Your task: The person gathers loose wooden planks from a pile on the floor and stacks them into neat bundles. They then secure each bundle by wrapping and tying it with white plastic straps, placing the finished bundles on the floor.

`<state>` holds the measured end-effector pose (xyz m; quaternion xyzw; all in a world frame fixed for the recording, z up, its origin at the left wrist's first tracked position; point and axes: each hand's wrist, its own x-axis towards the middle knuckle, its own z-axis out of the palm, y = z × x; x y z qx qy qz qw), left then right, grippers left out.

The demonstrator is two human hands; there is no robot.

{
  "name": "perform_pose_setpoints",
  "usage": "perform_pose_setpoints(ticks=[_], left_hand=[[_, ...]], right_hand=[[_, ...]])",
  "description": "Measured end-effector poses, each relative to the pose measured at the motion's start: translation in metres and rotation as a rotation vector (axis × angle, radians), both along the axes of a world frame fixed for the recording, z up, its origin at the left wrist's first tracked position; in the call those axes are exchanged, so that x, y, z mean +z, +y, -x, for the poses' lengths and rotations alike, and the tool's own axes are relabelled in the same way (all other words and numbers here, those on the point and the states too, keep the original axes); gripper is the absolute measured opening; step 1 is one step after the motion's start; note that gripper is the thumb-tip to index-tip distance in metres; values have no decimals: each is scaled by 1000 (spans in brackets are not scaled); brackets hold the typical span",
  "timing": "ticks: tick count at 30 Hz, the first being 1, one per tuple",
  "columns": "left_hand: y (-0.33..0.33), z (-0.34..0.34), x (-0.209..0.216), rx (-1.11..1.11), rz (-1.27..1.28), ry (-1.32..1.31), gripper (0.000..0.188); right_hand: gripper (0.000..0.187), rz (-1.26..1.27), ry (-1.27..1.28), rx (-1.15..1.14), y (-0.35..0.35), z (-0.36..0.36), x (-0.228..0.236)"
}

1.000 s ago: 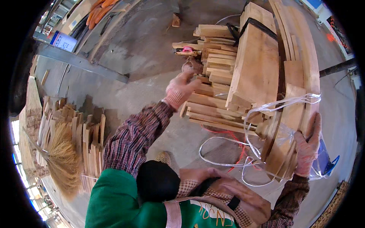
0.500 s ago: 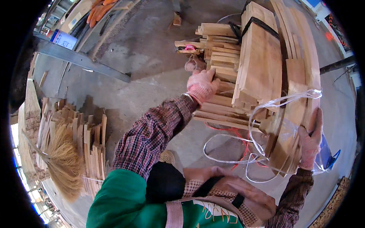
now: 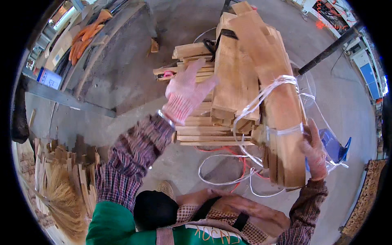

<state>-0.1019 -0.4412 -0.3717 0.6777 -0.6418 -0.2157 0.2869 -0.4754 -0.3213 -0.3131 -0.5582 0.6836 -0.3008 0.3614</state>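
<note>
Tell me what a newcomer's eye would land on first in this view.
First, the big stack of wooden boards at centre, with the gloved left hand reaching onto it. At the right, the right hand steadies a bundle of slats bound with white strapping; loose loops of it lie on the concrete floor below. At the lower left, short wood pieces stand beside a straw broom.

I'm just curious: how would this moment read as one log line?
left hand: open, on stacked wood slats | right hand: steadying tied plank bundle
</note>
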Motion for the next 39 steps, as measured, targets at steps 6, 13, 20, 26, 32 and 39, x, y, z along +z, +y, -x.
perform_pose_setpoints(ticks=[6,13,20,26,32,39], left_hand=[[-91,63,24,-216,-36,-347,63],[-98,26,-14,-162,13,-162,60],[-156,50,19,-282,321,-552,47],[-231,93,21,-615,167,-992,42],[-248,108,24,-503,89,-1045,32],[-251,81,25,-456,-79,-863,36]], right_hand=[[96,322,1063,159,7,-70,4],[100,187,579,-33,-19,-26,2],[96,130,250,-286,-25,9,-16],[95,185,59,-352,-23,21,-35],[91,95,9,-393,-24,19,-26],[89,65,455,-331,-29,-6,-10]])
